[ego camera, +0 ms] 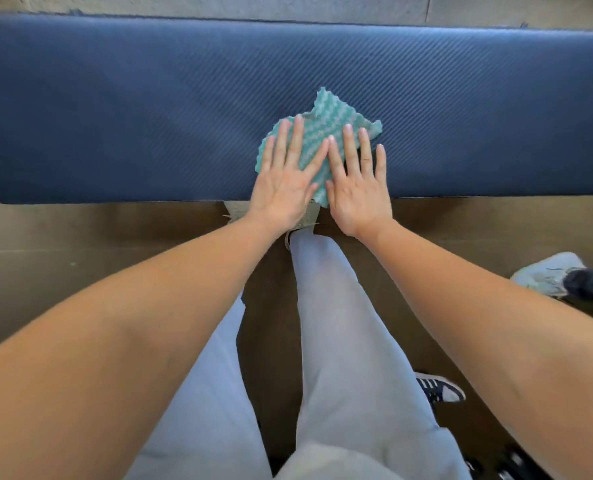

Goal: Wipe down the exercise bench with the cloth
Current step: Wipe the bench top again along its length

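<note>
A dark blue padded exercise bench (115, 109) with a ribbed surface runs across the whole view. A teal and white wavy-patterned cloth (331, 110) lies crumpled on its near middle. My left hand (284, 181) lies flat on the cloth's left part, fingers spread. Beside it, my right hand (360, 188) presses flat on the right part, also with fingers spread. Neither hand curls around the cloth. The cloth's lower edge, between my hands, reaches the bench's front edge.
My legs in light grey trousers (340, 323) stand close to the bench's front edge on a dark brown floor. Another person's white shoe (547, 275) is at the right. A pale concrete floor strip (218, 5) shows behind the bench.
</note>
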Action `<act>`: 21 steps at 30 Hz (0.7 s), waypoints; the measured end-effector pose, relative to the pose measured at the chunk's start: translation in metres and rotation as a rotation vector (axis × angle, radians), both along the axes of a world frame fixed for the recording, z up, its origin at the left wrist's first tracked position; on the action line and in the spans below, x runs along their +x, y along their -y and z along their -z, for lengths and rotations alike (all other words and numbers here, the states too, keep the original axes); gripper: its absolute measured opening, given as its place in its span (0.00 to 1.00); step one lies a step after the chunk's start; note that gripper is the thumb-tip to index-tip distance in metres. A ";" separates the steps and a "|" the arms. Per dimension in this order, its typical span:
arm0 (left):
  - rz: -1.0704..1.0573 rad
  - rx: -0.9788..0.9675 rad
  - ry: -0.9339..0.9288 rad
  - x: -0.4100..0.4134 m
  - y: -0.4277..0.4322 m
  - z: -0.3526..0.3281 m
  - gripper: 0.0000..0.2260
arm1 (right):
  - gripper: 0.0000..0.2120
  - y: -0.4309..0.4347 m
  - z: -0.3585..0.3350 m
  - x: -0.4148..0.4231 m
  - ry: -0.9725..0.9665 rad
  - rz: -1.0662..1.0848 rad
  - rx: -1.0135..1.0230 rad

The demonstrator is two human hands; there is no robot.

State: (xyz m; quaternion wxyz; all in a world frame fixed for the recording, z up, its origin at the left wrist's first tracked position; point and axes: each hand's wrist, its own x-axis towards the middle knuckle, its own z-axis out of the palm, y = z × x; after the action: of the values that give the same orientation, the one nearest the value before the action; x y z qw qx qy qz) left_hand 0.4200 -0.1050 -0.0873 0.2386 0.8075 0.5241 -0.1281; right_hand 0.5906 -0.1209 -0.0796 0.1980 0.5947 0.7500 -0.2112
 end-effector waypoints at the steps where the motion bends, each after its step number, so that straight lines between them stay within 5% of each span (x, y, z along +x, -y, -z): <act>1: -0.002 -0.008 -0.008 0.008 0.007 -0.002 0.32 | 0.31 0.008 -0.002 0.006 0.014 0.005 0.011; 9: 0.076 0.013 -0.031 -0.003 0.032 0.004 0.32 | 0.32 0.029 0.004 -0.008 0.025 0.012 0.064; 21: -0.085 0.033 -0.167 -0.231 0.061 0.001 0.34 | 0.36 -0.022 0.023 -0.217 -0.233 -0.429 0.039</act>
State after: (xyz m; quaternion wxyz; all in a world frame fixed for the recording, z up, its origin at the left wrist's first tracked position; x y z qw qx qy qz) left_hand 0.1887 -0.1663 -0.0886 0.1861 0.7748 0.5780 -0.1759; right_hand 0.3734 -0.0985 -0.1029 0.1391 0.3971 0.8808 -0.2170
